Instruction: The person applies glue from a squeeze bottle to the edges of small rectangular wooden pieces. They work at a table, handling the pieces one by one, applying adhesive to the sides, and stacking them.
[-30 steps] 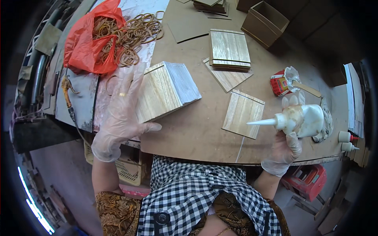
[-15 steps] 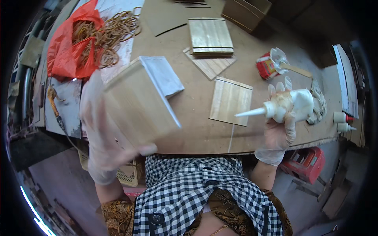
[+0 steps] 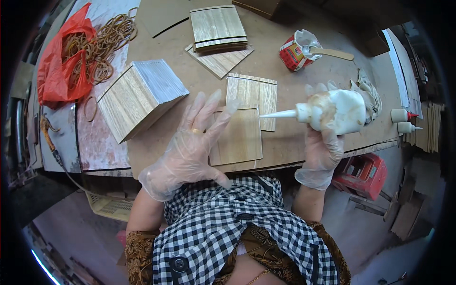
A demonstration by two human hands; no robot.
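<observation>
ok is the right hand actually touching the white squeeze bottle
Touching: the head view shows the gloved right hand wrapped around the white squeeze bottle, its fingertips showing past the bottle's far side.

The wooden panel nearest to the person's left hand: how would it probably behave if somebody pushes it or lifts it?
The wooden panel is probably stiff: its edges look straight. It looks thin, so it should feel fairly light. Being flat, it would likely slide rather than roll, perhaps rubbing the second panel, which it partly covers.

Stained white bottle (image 3: pixel 350 110), nozzle (image 3: pixel 280 114) leftward
</observation>
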